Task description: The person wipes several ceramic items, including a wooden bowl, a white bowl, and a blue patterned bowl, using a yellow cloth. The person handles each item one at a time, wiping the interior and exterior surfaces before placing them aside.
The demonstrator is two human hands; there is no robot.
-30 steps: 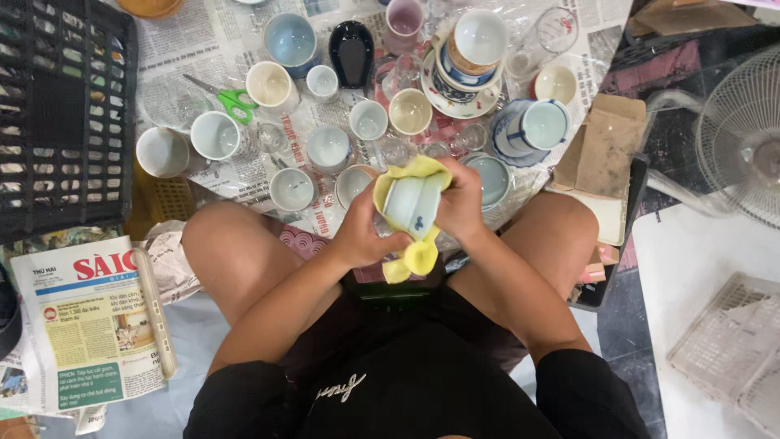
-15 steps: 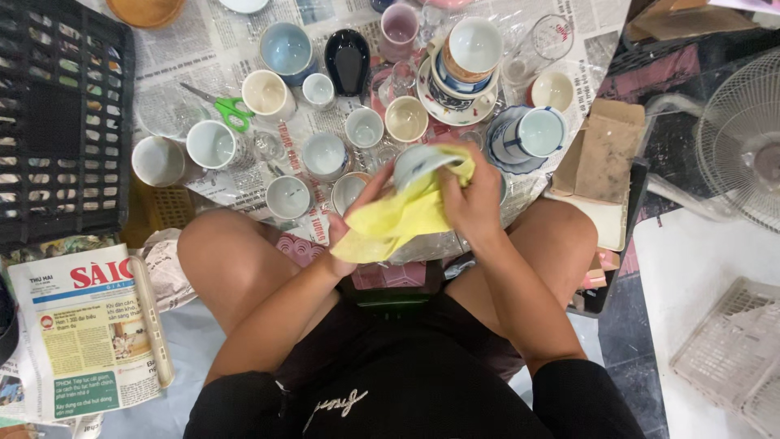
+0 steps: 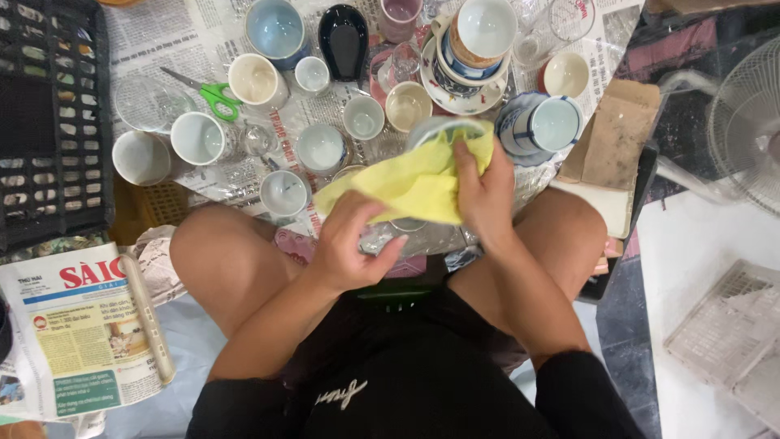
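The right hand [image 3: 486, 191] holds a cup [image 3: 439, 130] above the newspaper [image 3: 146, 36], fingers closed round it. The left hand [image 3: 349, 244] pinches the soft yellow cloth [image 3: 410, 183]. The cup looks hard, breakable and probably slippery, so hold its sides.

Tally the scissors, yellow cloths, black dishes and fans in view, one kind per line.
scissors: 1
yellow cloth: 1
black dish: 1
fan: 1
Total: 4
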